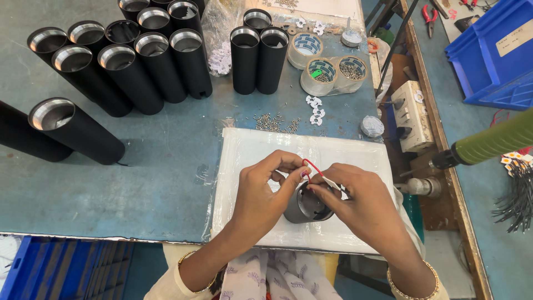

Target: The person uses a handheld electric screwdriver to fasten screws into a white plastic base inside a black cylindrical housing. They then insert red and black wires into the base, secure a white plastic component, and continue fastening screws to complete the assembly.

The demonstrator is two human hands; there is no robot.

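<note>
Over the white sheet [250, 166] on the worktop [155, 166], my left hand [264, 194] and right hand [355, 203] pinch a red wire [312, 165] above the black cylinder [305, 206]; its lower half hidden behind fingers.

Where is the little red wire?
In the head view, the red wire loops between the fingertips of the left hand and the right hand, just above the dark cylinder on the white pad, near the table's front edge.

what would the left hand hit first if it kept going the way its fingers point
The left hand points up and to the right, at the red wire it already pinches. Straight beyond lie the right hand's fingers, which it would likely meet first, though depth is hard to judge.
</note>
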